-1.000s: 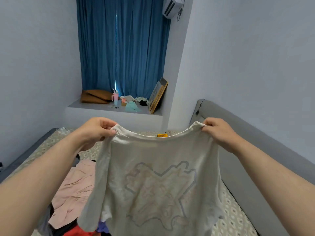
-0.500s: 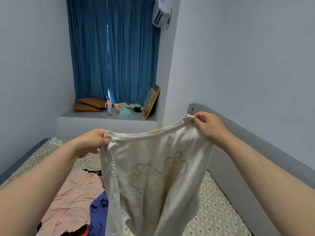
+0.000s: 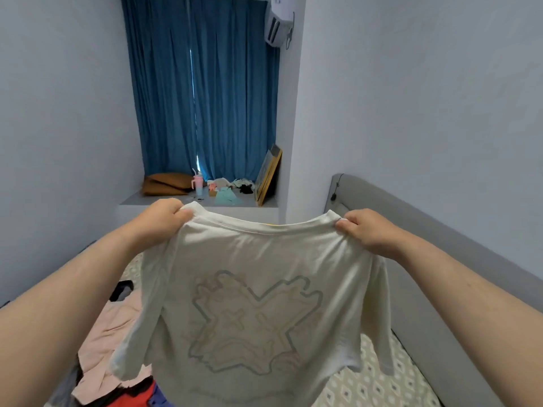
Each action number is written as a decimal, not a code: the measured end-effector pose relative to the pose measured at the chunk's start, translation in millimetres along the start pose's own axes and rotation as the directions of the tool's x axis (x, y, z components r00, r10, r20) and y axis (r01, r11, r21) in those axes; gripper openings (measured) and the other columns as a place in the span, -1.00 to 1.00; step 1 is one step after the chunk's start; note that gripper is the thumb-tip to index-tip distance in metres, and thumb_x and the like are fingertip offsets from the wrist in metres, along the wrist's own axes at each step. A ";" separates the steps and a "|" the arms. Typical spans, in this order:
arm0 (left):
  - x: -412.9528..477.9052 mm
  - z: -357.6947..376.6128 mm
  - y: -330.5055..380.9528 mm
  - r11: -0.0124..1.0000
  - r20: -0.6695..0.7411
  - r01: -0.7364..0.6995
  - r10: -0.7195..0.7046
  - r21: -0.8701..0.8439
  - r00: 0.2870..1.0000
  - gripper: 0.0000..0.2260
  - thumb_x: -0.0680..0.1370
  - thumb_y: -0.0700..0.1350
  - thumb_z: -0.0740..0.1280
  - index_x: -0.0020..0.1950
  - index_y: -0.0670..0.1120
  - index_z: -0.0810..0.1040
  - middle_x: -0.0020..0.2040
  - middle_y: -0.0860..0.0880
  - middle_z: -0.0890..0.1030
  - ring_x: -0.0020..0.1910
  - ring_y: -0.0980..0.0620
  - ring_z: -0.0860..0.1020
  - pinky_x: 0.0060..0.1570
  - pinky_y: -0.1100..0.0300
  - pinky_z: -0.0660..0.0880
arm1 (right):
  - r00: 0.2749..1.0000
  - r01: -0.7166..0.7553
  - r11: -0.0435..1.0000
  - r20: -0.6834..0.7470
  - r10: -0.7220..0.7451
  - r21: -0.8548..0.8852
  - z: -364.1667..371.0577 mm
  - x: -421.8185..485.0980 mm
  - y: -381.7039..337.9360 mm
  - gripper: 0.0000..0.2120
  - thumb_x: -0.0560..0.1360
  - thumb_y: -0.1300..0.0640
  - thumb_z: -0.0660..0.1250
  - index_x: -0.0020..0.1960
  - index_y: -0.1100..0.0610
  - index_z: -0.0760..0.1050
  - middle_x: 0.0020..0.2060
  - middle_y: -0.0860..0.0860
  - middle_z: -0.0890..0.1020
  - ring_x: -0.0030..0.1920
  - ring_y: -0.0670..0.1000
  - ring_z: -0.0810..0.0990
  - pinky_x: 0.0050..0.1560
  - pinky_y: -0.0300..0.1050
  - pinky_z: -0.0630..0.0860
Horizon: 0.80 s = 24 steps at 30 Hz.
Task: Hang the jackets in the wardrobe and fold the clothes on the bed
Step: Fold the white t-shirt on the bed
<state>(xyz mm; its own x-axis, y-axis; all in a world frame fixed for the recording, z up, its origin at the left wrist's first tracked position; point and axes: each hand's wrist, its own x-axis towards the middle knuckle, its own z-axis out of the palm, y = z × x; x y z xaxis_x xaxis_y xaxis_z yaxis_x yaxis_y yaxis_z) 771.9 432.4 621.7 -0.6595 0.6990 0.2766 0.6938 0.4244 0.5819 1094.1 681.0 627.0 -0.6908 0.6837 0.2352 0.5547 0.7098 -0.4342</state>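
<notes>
While both hands pinch its shoulders, the white T-shirt (image 3: 252, 304) hangs spread for folding.
Left hand (image 3: 160, 221) and right hand (image 3: 368, 232) grip cloth; next, probably lower it onto the bed (image 3: 379, 386) below them.

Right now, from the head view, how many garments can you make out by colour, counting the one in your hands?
White T-shirt, held up: 1
Pink garment: 1
Red garment: 1
Purple garment: 1
Black garment: 1
Total: 5 seen; the shirt may hide more.
</notes>
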 end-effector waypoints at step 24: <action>-52.9 97.6 34.1 0.999 -0.108 0.052 -0.051 0.005 0.993 -0.74 0.68 -0.07 0.14 -0.14 -0.18 0.42 -0.20 -0.11 0.51 -0.20 -0.09 0.45 -0.31 0.07 0.26 | 0.982 0.032 0.994 -0.187 -0.011 0.106 18.6 -45.7 104.3 -0.73 0.61 0.04 0.28 -0.26 0.04 0.42 -0.35 -0.09 0.53 -0.27 -0.17 0.47 -0.30 -0.19 0.31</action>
<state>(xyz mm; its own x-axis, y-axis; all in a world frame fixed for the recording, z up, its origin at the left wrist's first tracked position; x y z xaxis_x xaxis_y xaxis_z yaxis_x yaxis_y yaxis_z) 858.7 466.0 552.2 -0.7216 0.6103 0.3269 0.6598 0.4632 0.5917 1174.9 720.7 554.8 -0.5985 0.6952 0.3982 0.4802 0.7091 -0.5163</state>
